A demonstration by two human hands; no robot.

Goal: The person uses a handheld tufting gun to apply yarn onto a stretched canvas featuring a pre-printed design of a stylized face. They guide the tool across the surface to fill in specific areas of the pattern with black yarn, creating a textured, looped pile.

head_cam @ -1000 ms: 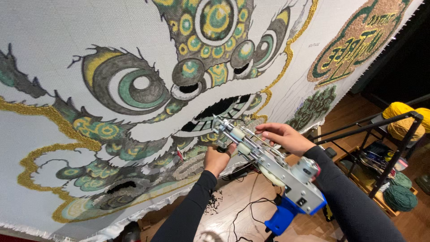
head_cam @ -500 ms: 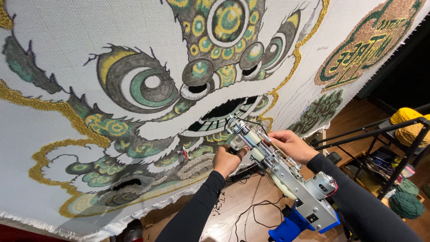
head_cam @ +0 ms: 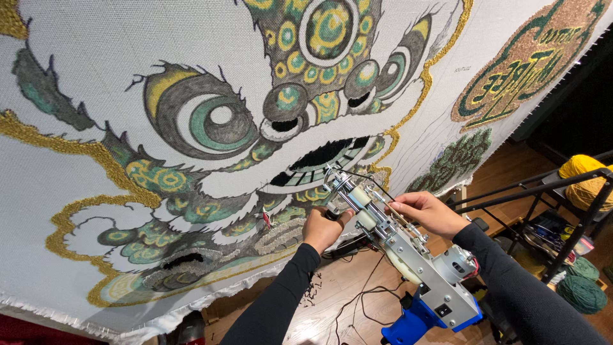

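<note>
- The left hand [head_cam: 321,229] is gripping the front handle of the tufting gun [head_cam: 396,246], fingers wrapped tight under the barrel.
- The right hand [head_cam: 426,213] is curling over the top of the metal frame, steadying it.
- The gun's nose is pressing against the stretched cloth [head_cam: 96,76] just below the lion's black mouth [head_cam: 322,156], near the lower middle of the design.
- Doing this well likely means keeping the nose square and firm on the weave, both hands guiding evenly.
- The cloth is looking taut and grid-woven; the tufted patches are looking looped and nubbly in green, gold and grey.
- Yarn cones [head_cam: 580,291] are sitting on a dark rack [head_cam: 562,220] over the wooden floor [head_cam: 345,300].
</note>
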